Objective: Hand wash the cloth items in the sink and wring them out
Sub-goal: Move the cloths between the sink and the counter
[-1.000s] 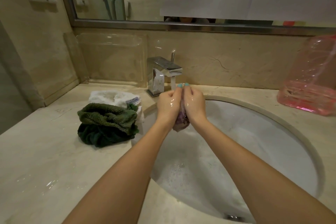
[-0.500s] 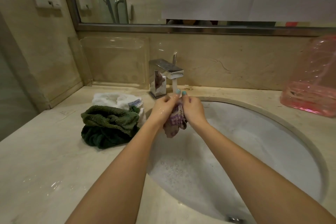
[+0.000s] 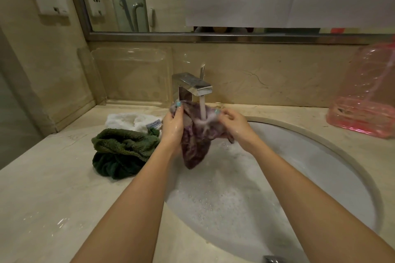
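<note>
With both the left hand [image 3: 173,126] and right hand [image 3: 234,123] gripping the mottled purple cloth [image 3: 196,145], spread it under the chrome tap's [image 3: 195,87] stream to rinse evenly

Wet purple cloth [image 3: 195,145] stretched open over the sink [image 3: 320,166].
The mottled, soaked cloth is held by its top edge between the left hand [image 3: 172,128] and the right hand [image 3: 234,125], its lower part hanging to a limp point above the foamy white basin. A crumpled dark green towel [image 3: 121,147] lies just left of the sink, touching a bunched white towel [image 3: 126,120] with a label behind it.
</note>
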